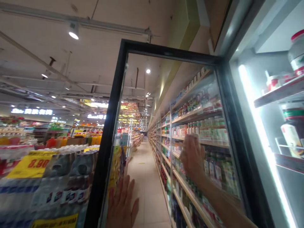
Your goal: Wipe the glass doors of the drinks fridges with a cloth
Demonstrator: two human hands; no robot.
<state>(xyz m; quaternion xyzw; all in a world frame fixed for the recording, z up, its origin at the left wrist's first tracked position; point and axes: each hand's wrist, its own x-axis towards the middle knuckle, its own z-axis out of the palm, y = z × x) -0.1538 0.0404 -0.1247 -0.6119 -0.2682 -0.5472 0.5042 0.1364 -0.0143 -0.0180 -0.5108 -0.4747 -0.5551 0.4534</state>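
Observation:
A cooler's glass door (147, 152) in a black frame (114, 107) stands swung open in front of me. My left hand (122, 202) is at the lower left of the pane, its palm toward the glass and fingers spread. Higher up and to the right, my right hand (193, 155) is raised at the pane, somewhat blurred. Its fingers look stretched upward, and nothing shows in it. Whether either palm presses on the glass is hard to tell.
At right, the lit cooler has shelves (277, 91) with bottles (293, 126). Bottle-filled shelves appear through or on the glass, beside an aisle floor (142, 183). At left are stacked bottle packs (64, 190) and a yellow price sign (33, 164).

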